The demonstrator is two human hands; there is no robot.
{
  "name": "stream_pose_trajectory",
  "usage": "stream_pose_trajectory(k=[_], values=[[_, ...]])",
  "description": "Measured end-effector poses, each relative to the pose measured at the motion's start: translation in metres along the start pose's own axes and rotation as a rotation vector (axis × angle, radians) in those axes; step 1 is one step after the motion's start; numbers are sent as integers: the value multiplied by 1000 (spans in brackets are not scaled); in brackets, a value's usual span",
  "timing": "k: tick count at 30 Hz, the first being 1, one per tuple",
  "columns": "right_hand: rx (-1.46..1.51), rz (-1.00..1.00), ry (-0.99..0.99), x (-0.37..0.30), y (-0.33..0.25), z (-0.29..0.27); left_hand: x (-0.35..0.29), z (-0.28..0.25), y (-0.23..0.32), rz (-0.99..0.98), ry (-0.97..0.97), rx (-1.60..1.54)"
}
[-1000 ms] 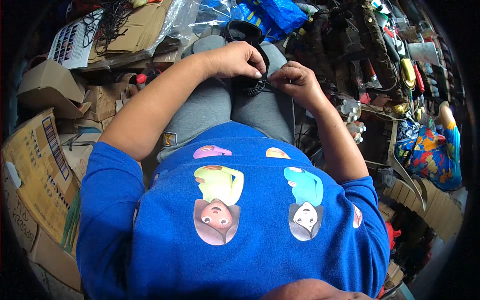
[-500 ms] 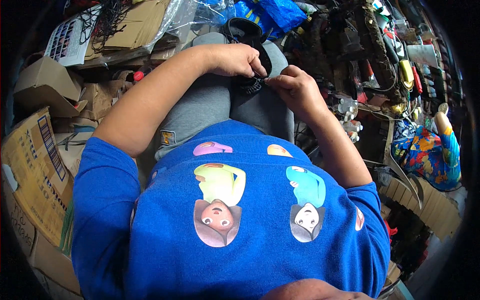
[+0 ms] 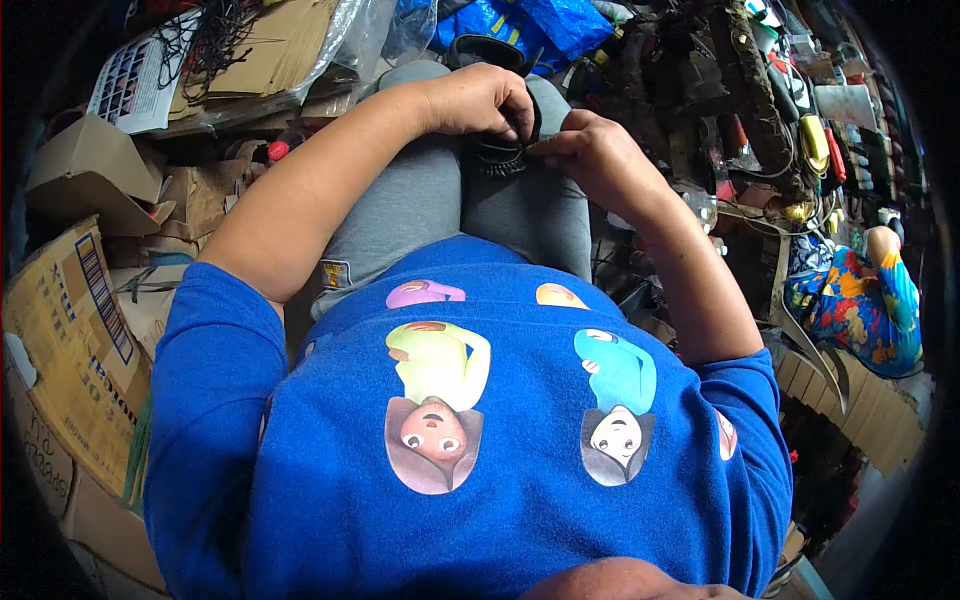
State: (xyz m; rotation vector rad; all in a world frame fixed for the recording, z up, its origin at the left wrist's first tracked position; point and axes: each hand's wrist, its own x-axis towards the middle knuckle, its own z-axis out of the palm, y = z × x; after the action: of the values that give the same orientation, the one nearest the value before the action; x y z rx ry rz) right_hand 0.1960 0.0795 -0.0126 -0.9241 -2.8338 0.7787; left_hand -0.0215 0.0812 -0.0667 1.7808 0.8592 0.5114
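Across my grey-trousered thighs lies a black shoe-like thing (image 3: 501,162), with a ridged edge at its near end and a rounded opening at its far end. My left hand (image 3: 488,102) reaches over it from the left, its fingers bent down and closed on its near part. From the right, my right hand (image 3: 600,155) pinches at the near rim, close to the left fingertips. Any thread or small tool between the fingers is too small to make out.
Cardboard boxes (image 3: 95,175) stand at the left, with flat cardboard (image 3: 270,55) and black cords beyond. A blue plastic bag (image 3: 560,30) lies ahead. Tools and bottles crowd the right, where a person in colourful clothing (image 3: 850,310) sits near a curved blade (image 3: 815,360).
My left hand has lifted slightly away from me, its fingers more curled. My right hand has turned a little, and the shoe-like thing's ridged end is tilted differently.
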Motion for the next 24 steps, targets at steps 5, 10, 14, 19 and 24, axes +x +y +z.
stream_pose_trajectory(k=[5,10,14,19,24], values=[[47,45,70,7,-1,12,-6,16,0,140,240,236],[613,449,-63,-19,10,-2,-53,39,37,-26,614,414],[1658,174,279,-70,55,-21,-97,25,35,-92,423,565],[1100,488,226,-100,95,-29,-104,-11,23,-182,826,525],[488,596,58,-97,92,8,-55,17,37,263,593,-1124]])
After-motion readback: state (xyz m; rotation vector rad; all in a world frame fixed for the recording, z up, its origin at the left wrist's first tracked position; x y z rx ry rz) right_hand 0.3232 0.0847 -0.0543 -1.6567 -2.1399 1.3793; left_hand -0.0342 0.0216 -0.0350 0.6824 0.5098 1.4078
